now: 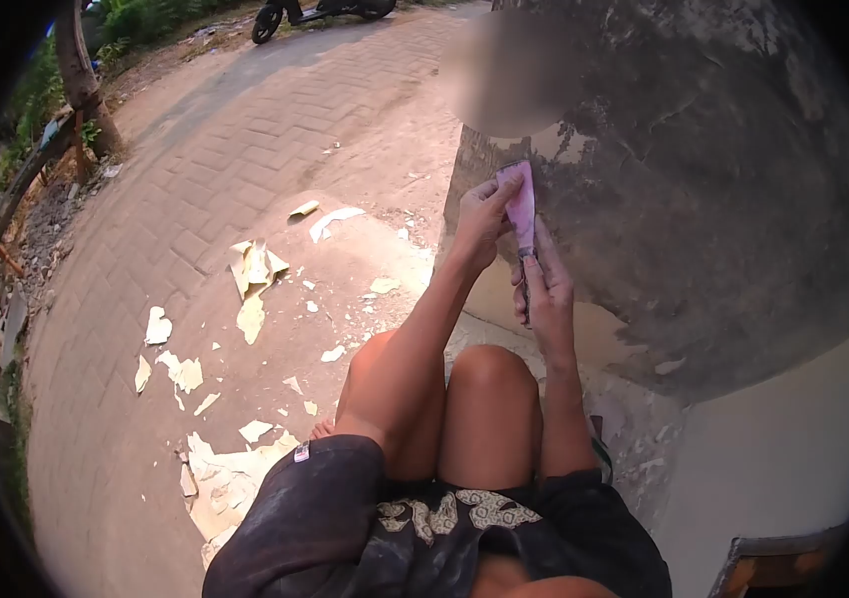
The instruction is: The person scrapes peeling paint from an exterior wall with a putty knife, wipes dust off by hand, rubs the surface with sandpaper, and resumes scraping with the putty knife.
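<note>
A putty knife (521,211) with a wide, pinkish blade is held up in front of the dark grey wall (704,199). My right hand (550,291) is closed around its handle, fingers stretched along the back of the tool. With the thumb on the flat of the blade, my left hand (484,217) pinches it near the wide end. Both hands look dusty. Below them, the wall has a paler, bare-looking patch (604,334) with a ragged edge.
Peeled flakes of pale paint (255,274) litter the ground on the left, with a larger heap (235,478) beside my leg. A paved path (215,189) runs behind. A parked two-wheeler (320,12) and a tree trunk (81,75) stand farther off. A framed object (773,568) sits lower right.
</note>
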`<action>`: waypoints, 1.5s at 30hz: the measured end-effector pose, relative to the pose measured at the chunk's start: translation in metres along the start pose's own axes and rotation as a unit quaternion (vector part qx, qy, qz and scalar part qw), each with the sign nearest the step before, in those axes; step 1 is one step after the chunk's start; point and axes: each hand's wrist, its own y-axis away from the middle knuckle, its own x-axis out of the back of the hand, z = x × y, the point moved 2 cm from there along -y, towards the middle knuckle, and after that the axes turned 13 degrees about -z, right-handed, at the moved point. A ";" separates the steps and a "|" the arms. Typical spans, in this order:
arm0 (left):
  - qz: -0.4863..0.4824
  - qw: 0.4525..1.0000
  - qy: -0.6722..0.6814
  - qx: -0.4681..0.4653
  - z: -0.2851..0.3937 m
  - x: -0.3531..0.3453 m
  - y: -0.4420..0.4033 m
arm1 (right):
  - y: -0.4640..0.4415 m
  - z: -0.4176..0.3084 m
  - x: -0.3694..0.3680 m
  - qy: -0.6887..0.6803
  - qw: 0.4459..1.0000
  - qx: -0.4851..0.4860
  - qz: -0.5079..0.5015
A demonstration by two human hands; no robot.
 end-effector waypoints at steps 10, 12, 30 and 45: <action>0.030 0.996 0.063 -0.050 0.004 -0.003 -0.017 | -0.011 -0.011 -0.010 -0.021 1.000 -0.014 0.016; 0.021 0.996 0.066 -0.052 0.004 -0.003 -0.018 | -0.012 -0.012 -0.011 -0.009 1.000 -0.016 0.024; 0.011 0.995 0.064 -0.081 0.006 -0.003 -0.023 | -0.016 -0.016 -0.013 0.026 0.999 0.012 0.032; 0.061 0.990 0.019 -0.126 0.020 -0.006 -0.029 | -0.038 0.001 -0.008 0.041 0.998 0.050 0.020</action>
